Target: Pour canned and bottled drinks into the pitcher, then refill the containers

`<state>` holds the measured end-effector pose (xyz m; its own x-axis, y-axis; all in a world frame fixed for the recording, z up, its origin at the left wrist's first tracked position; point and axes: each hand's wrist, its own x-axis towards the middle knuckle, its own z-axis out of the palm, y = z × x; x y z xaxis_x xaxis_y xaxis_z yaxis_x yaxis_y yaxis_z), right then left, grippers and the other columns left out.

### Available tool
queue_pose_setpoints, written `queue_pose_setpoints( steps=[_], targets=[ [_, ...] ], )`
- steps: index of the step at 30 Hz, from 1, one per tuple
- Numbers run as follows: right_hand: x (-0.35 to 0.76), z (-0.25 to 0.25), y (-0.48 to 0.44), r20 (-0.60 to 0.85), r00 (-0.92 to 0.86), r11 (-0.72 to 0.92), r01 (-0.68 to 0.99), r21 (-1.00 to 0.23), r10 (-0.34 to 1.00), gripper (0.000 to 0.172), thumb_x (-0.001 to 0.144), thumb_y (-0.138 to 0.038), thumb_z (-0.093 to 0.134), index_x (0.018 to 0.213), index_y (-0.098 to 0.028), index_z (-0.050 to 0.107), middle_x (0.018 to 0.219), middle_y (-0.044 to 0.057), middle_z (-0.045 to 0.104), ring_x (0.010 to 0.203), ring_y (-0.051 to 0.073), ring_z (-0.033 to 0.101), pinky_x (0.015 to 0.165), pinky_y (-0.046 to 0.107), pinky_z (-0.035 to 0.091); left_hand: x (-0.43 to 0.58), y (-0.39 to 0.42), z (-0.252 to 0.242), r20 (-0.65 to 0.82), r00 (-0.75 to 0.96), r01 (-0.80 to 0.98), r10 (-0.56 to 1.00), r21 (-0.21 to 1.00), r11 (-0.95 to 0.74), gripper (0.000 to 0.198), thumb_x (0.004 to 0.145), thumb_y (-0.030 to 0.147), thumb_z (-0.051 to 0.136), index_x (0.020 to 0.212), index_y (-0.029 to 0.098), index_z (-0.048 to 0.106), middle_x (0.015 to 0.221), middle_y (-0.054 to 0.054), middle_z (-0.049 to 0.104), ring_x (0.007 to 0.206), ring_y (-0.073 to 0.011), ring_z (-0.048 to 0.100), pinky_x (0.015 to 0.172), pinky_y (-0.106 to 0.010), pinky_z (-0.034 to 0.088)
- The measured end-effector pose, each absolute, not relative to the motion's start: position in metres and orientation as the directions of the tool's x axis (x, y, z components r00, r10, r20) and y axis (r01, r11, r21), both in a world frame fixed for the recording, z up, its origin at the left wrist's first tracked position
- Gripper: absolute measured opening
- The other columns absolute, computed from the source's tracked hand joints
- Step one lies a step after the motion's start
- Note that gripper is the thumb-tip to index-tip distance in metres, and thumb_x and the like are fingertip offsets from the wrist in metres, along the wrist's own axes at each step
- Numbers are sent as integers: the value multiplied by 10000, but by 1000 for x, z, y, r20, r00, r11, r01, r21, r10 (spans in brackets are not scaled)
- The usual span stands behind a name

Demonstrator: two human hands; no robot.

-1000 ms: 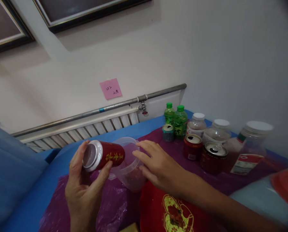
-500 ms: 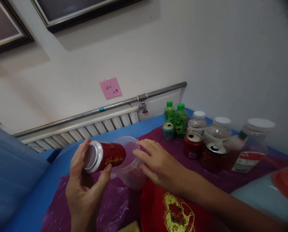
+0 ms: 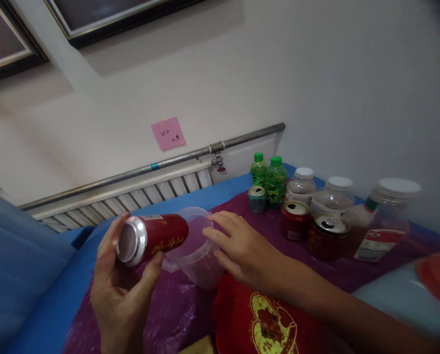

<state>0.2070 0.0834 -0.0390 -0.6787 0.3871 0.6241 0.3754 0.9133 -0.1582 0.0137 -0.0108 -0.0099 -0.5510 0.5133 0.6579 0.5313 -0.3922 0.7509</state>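
Note:
My left hand (image 3: 126, 290) is closed around a red drink can (image 3: 161, 238) with yellow lettering. The can lies nearly sideways, its silver bottom facing me and its far end over the rim of a clear plastic tub (image 3: 200, 273). The can's opening is out of sight. On the tub's right side, my right hand (image 3: 238, 246) has its fingers at the rim and wall, holding it. Right below that hand is a red tray (image 3: 235, 319) with a gold heart pattern.
Two red cans (image 3: 296, 221) stand to the right, beside a small teal can (image 3: 257, 200) and two green bottles (image 3: 276, 183). Several clear jars with white lids (image 3: 338, 196) line the wall. A purple plastic sheet (image 3: 179, 309) covers part of the blue table (image 3: 53, 295).
My left hand and the red can have shifted slightly left, and the can has rolled a little, so its lettering sits lower. The right hand and tub stay almost still.

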Motion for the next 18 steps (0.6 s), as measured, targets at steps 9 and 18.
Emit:
queue_pose_setpoints(
  steps=[9,18],
  targets=[
    [207,-37,83,626,-679,915,371,-159,384,331,860,-71,506,1184,-109,563,1279,189,528,1279,295,418,1067,507,409,16,-16,0,568,-682,455,461,823,-341,789,611,300,842,1336,370,538,1345,-28,588,1257,-361,518,1055,-557,437],
    [209,-36,82,626,-671,913,359,-195,398,357,839,-50,524,1184,-135,557,1283,178,534,1287,285,422,1051,509,423,3,-17,4,439,-705,419,558,892,-172,746,607,410,834,1302,392,564,1241,-17,650,1152,-343,598,991,-528,497]
  ],
)
